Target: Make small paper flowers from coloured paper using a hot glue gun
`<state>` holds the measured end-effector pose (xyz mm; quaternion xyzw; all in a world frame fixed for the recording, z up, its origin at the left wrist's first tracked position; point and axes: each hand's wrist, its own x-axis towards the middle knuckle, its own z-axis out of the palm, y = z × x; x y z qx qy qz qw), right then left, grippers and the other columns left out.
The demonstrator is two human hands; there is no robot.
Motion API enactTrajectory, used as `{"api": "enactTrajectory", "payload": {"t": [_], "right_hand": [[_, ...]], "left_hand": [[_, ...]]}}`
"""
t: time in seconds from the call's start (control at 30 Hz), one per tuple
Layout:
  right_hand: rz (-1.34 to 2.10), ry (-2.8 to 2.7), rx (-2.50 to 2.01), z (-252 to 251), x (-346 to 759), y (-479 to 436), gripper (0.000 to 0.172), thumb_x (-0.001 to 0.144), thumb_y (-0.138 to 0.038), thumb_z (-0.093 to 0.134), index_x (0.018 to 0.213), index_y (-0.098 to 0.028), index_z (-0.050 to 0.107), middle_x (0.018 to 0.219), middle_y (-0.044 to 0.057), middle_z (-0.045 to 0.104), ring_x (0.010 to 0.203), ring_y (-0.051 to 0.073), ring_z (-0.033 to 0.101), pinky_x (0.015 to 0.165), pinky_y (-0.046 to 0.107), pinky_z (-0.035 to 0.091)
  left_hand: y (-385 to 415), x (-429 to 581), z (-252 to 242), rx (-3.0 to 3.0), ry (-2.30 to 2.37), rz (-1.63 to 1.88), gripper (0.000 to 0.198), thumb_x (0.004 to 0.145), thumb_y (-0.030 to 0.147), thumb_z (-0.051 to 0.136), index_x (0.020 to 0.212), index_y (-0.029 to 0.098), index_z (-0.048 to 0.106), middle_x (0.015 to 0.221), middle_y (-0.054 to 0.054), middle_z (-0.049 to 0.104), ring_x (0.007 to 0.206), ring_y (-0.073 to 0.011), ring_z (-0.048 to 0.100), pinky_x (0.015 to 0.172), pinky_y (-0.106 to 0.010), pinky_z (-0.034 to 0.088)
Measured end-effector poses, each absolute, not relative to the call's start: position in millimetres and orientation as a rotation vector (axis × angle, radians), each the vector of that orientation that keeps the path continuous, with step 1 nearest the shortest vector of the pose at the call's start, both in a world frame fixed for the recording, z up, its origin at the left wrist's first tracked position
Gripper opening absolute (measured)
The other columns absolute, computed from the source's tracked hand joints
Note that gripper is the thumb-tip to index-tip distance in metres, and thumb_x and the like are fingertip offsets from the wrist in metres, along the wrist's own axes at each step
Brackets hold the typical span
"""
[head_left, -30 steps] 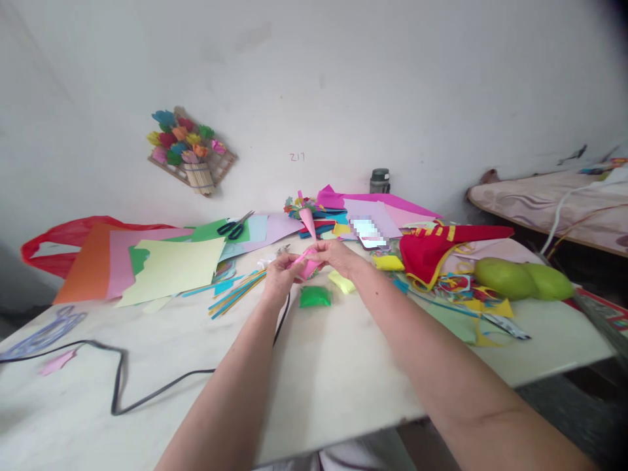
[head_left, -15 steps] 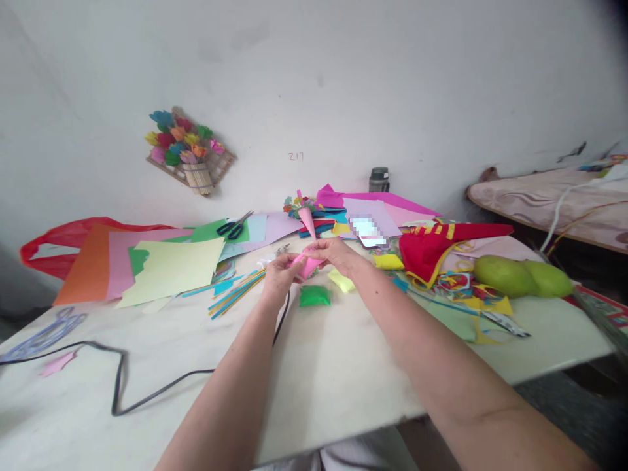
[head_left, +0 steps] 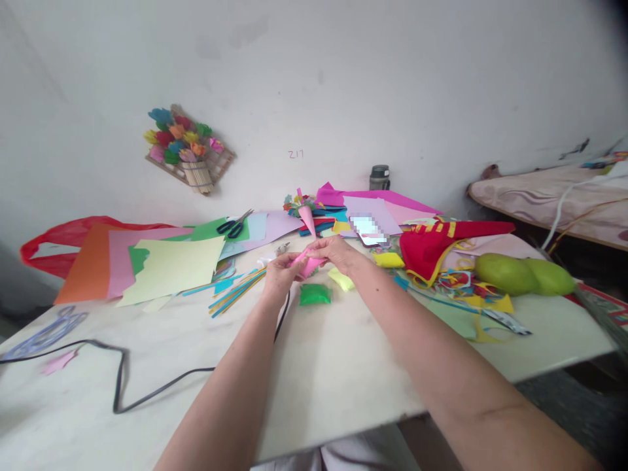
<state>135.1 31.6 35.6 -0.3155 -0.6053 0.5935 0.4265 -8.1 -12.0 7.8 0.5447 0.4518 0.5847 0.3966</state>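
Together, two hands (head_left: 280, 275) (head_left: 334, 254), one pink item (head_left: 309, 267)

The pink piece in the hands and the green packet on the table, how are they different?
The pink piece is bright pink, while the green packet is bright green.
The pink piece is held between the left hand and right hand; the green packet lies on the table.
The pink piece is partly hidden by the hands, but the green packet shows clearly.
Both are small and brightly coloured.
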Motion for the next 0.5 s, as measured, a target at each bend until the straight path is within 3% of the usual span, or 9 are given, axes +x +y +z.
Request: {"api": "enactTrajectory", "payload": {"t": [0.5], "right_hand": [[1.499, -1.529, -0.769, 35.1, 139.3, 34.7, 0.016, 0.055, -0.013, 0.065, 0.071, -0.010, 0.067, 0.059, 0.002, 0.062, 0.051, 0.008, 0.051, 0.051, 0.022, 0.040]], "left_hand": [[-13.6, -11.3, 9.8, 1.405, 1.076, 1.455, 0.039, 0.063, 0.044, 0.064, 0.085, 0.012, 0.066, 0.068, -0.003, 0.063, 0.056, -0.0113, 0.056, 0.052, -0.023, 0.046]]}}
